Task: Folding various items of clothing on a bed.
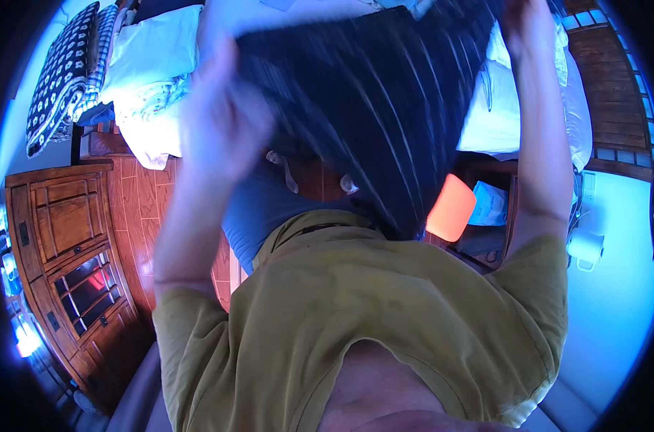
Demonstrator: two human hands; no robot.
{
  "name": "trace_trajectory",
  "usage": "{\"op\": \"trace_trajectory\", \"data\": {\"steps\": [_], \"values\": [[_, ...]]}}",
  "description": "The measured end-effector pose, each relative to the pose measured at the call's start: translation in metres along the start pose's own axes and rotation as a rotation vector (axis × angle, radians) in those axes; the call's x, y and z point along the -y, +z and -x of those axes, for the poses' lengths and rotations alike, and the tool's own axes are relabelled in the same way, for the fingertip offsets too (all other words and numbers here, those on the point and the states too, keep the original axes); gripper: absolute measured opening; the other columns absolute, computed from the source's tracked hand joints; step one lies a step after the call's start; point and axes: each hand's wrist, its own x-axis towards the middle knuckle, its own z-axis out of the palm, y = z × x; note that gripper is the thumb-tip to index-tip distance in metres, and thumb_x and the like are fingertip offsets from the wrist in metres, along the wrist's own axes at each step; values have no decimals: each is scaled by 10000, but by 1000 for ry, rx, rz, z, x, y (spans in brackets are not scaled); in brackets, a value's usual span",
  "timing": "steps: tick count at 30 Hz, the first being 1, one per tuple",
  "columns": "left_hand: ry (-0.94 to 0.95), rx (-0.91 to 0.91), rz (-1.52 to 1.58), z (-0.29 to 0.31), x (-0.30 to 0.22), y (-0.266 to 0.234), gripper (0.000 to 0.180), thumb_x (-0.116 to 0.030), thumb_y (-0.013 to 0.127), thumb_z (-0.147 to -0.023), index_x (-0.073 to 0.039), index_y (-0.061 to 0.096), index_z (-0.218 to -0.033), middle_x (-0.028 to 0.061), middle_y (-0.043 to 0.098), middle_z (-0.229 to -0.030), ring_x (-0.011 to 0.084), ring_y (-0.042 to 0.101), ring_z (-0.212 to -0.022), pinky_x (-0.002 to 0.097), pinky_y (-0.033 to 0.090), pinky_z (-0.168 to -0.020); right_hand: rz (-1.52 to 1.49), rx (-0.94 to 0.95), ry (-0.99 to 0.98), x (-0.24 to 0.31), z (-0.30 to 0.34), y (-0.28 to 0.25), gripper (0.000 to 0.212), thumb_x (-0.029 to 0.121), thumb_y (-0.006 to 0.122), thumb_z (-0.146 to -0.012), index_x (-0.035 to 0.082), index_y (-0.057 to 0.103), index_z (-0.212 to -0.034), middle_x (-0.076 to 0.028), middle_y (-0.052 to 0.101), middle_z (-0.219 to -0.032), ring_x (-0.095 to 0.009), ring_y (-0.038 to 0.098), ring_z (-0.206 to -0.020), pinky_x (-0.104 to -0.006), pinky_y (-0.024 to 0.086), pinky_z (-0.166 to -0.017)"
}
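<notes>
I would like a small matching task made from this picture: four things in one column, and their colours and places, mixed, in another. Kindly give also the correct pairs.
Things
1. striped cloth
2. cabinet
3. shirt
4. flowered cloth

Colours and places
A. olive-yellow, lower middle of the picture
B. black and white, upper left
C. brown, along the left side
D. dark, between the left hand and the right hand

Pairs: 1-D, 2-C, 3-A, 4-B

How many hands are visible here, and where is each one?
2. The blurred left hand is by the left side of the dark striped cloth; the right hand is at the cloth's upper right, near the picture's top edge. No others show; the cloth could hide some.
</notes>
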Motion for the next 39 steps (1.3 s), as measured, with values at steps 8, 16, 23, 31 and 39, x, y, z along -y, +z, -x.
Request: {"op": "trace_trajectory", "data": {"steps": [8, 16, 23, 31, 39], "values": [[139, -227, -244, -134, -24, -93, 392, -299, 432, -937, -9, 463, -1200, 139, 550, -1121, 201, 525, -1062, 311, 411, -883, 493, 292, 400, -144, -95, -26, 266, 271, 555, -868, 38, 601, -987, -86, 603, -1041, -190, 543, -971, -319, 403, -878], [-3, -598, -642, 12, 99, -210, 468, -264, 536, -884, -29, 429, -1274, 68, 478, -1221, 175, 420, -1157, 327, 317, -965, 723, 189, 596, -200, 8, -157, 355, 348, 606, -817, 22, 627, -954, -40, 641, -843, -95, 577, -746, -228, 438, -652], [-110, -602, -478, -18, 149, -236, 609, -271, 593, -839, -39, 313, -1328, 72, 454, -1243, 206, 447, -1111, 399, 259, -1022, 1040, 576, 557, -199, 15, -110, 413, 349, 654, -789, 11, 617, -1023, -37, 630, -885, -120, 561, -767, -239, 425, -730], [-169, -316, -340, -18, 150, -212, 396, -245, 577, -849, -85, 436, -1183, 31, 541, -1115, 190, 477, -1065, 363, 309, -974, 937, 23, 152, -208, 54, -195, 429, 255, 636, -809, -27, 563, -1124, -56, 628, -980, -139, 553, -910, -248, 399, -827], [-200, -368, -200, -8, 147, -228, 460, -340, 535, -865, -145, 389, -1255, 41, 509, -1191, 200, 467, -1106, 372, 316, -974, 520, -310, 246, -221, 129, -185, 288, 206, 592, -833, 50, 542, -1070, -51, 561, -995, -138, 542, -827, -281, 435, -731]]}}
